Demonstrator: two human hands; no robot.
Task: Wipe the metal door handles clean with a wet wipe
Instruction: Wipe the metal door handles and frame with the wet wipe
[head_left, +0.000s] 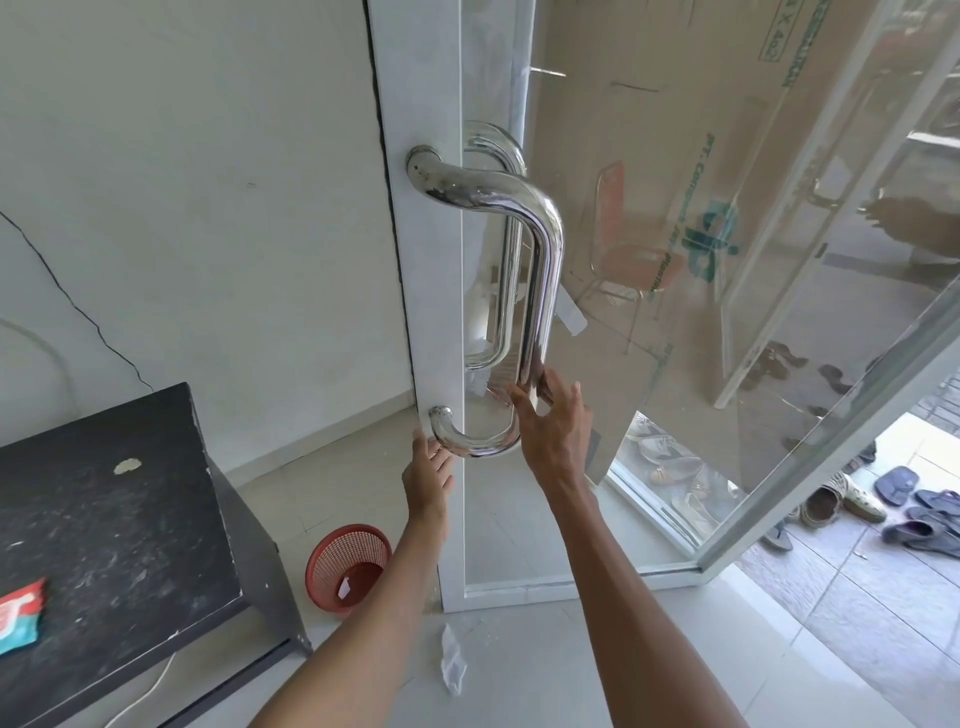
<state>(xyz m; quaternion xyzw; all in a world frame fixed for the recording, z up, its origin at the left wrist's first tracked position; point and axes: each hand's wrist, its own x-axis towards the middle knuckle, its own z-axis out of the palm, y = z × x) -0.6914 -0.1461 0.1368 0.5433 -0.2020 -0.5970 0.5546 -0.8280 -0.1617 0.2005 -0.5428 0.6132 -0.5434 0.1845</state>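
Observation:
A chrome D-shaped door handle (545, 270) is mounted on the white frame (431, 312) of a glass door. A matching handle (501, 270) shows through the glass on the far side. My right hand (553, 436) is at the lower end of the near handle's upright bar, fingers spread and touching the metal, thumb beside the bottom bend. My left hand (428, 478) rests flat on the door frame just below the handle's lower mount, fingers apart. No wipe shows in either hand. A crumpled whitish piece (452, 662) lies on the floor tiles below.
A black table (104, 519) stands at the left with a red-and-teal packet (18, 616) on it. A red mesh basket (348, 566) lies tipped on the floor by the door. Cardboard (675, 156) leans behind the glass. Shoes and sandals (909, 509) lie outside at the right.

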